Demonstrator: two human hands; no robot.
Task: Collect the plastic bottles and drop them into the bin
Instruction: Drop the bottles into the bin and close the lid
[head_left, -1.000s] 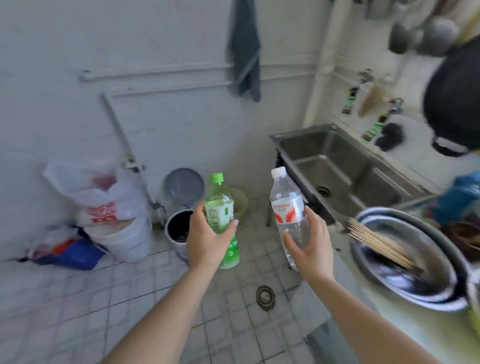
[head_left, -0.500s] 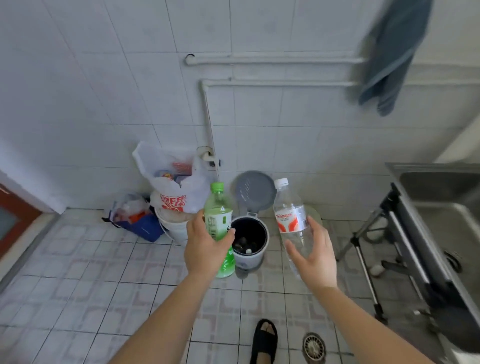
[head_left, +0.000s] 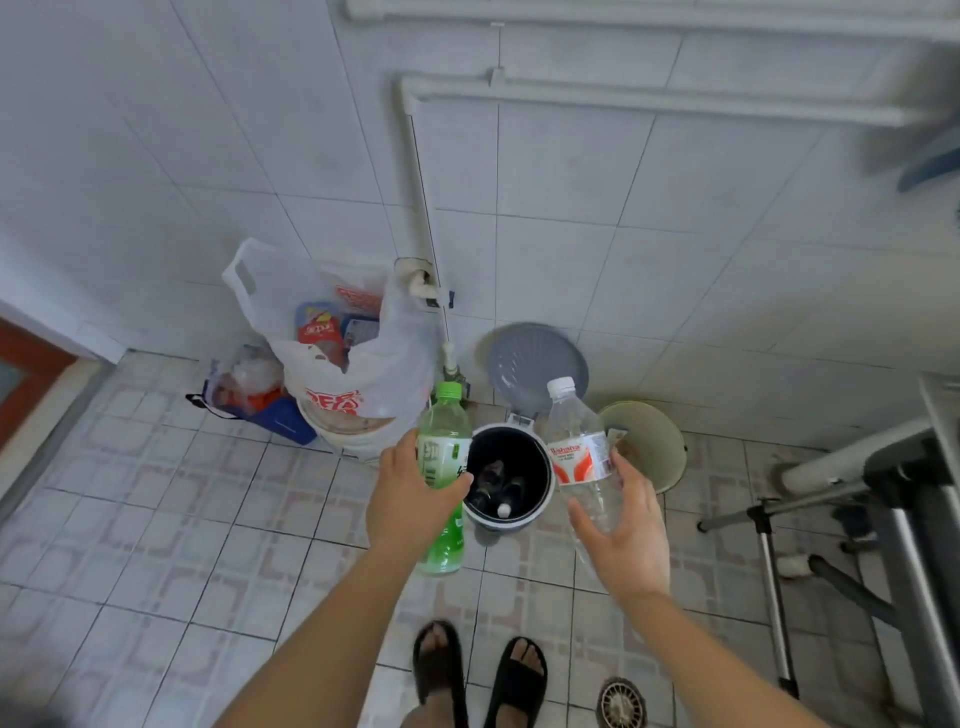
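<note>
Tiled floor (head_left: 156, 519), white tiled wall. Bin (head_left: 506, 475): lid raised, bottles inside. Left of bin: left hand (head_left: 410, 499), fingers wrapped round upright green bottle (head_left: 441, 467). Right of bin: right hand (head_left: 626, 540), fingers closed on clear bottle (head_left: 579, 447), slightly tilted. Plastic bag (head_left: 358, 353) further left.
</note>
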